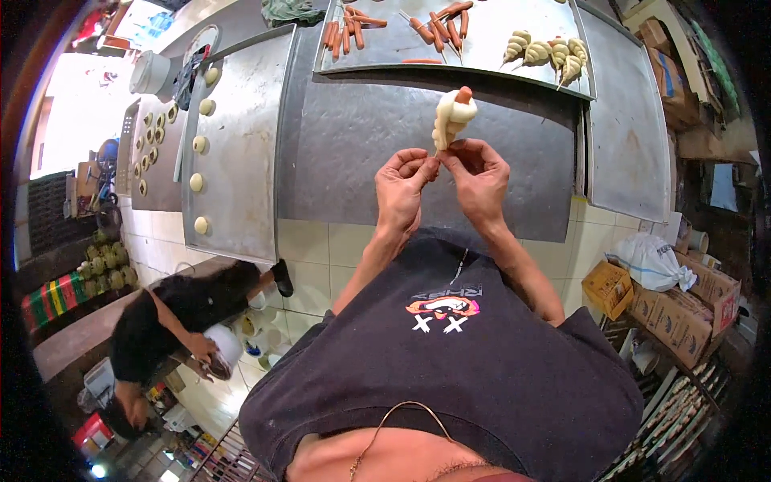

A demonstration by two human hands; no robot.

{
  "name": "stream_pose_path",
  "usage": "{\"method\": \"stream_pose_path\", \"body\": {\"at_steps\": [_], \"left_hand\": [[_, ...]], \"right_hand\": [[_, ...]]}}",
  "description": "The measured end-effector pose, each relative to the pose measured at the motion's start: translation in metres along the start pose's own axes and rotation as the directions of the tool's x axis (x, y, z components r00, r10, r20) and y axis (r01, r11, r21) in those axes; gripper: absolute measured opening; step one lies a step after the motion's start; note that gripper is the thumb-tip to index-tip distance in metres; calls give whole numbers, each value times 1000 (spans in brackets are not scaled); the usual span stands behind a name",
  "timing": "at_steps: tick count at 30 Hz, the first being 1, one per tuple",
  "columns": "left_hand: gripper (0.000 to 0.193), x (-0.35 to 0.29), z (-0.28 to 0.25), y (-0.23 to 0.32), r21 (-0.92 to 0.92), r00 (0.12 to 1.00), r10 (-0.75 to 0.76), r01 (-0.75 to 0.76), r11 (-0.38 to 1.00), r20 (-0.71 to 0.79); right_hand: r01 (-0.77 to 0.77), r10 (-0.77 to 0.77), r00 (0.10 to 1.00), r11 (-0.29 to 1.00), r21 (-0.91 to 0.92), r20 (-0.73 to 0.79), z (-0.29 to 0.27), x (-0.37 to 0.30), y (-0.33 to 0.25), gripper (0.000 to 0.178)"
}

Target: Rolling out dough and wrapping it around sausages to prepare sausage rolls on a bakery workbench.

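Above the dark metal worktable (345,153), a dough-wrapped sausage on a stick (452,120) stands upright between my hands. Pale dough coils round it, and the reddish sausage tip pokes out on top. My left hand (399,189) pinches low down, at the stick just under the dough. Thumb and fingers of my right hand (482,183) close on the lower end of the same piece; the exact contact is partly hidden by the fingers. Beyond them, a metal tray (482,52) carries bare sausages on sticks (349,32) and several dough-wrapped ones (554,55).
At left, another tray (249,145) bears several dough balls (197,182). Further left lie ring-shaped dough pieces (152,136). An empty metal sheet (626,136) is at right. A co-worker (173,313) leans over a white bucket (225,349), lower left. Cardboard boxes (671,321) are at lower right.
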State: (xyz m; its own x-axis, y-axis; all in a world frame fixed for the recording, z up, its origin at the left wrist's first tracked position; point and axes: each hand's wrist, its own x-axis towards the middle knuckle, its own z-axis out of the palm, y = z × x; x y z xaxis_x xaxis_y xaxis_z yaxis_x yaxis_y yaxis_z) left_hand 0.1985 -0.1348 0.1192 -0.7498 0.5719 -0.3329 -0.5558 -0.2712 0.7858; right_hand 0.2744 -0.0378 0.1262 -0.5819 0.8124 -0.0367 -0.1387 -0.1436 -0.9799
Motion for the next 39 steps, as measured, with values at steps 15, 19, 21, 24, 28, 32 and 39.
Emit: {"method": "stream_pose_path", "body": {"at_steps": [15, 19, 21, 24, 28, 32, 39], "left_hand": [[9, -3, 33, 14, 339, 966, 209, -251, 907, 154], [14, -9, 31, 7, 537, 986, 116, -162, 828, 119], [15, -3, 23, 10, 471, 980, 18, -111, 875, 197], [22, 5, 5, 9, 338, 900, -153, 7, 941, 407], [28, 10, -6, 2, 114, 706, -314, 316, 942, 634], [24, 13, 8, -3, 423, 833, -293, 79, 902, 469], [23, 35, 4, -19, 229, 841, -328, 250, 941, 429]], "right_hand": [[84, -89, 995, 989, 118, 40, -16, 14, -3, 15], [92, -90, 995, 995, 45, -51, -19, 15, -4, 24], [99, -96, 994, 993, 69, -45, -20, 16, -5, 26], [7, -13, 1000, 973, 230, 24, -26, 17, -4, 25], [-303, 228, 945, 882, 361, 236, -29, 16, -4, 27], [-86, 60, 992, 963, 255, 109, -33, 20, 10, 32], [-352, 363, 932, 894, 276, 11, -22, 33, 2, 18]]}}
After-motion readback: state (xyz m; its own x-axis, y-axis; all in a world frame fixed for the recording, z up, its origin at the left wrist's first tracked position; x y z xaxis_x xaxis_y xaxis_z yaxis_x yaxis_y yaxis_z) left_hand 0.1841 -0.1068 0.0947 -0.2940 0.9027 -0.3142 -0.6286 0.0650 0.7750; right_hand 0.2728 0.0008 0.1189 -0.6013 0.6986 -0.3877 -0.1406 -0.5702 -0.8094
